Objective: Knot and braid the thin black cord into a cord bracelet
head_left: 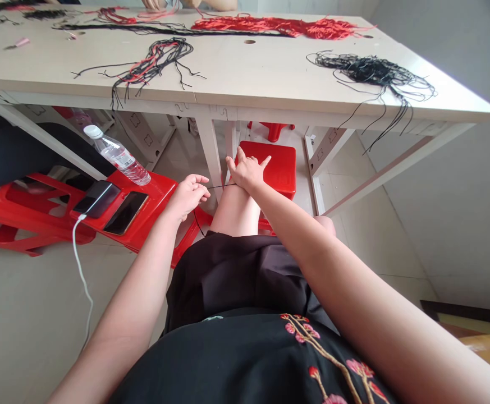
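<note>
A thin black cord (221, 186) runs between my two hands just above my bare knee. My left hand (189, 194) is closed on the cord with bent fingers, and a loose length hangs below it toward my dark skirt. Palm down, my right hand (248, 170) lies against the knee with its fingers spread, and the cord's other end passes under its palm. Whether that palm pins the cord to the skin is hidden.
On the white table (236, 92) lie a black cord bundle (371, 73), a black-and-red bundle (156, 59) and red cords (278, 26). A water bottle (118, 154), a phone (126, 213) and a cabled dark device (97, 198) rest on red stools at left. Another person's hand (155, 4) shows behind the table.
</note>
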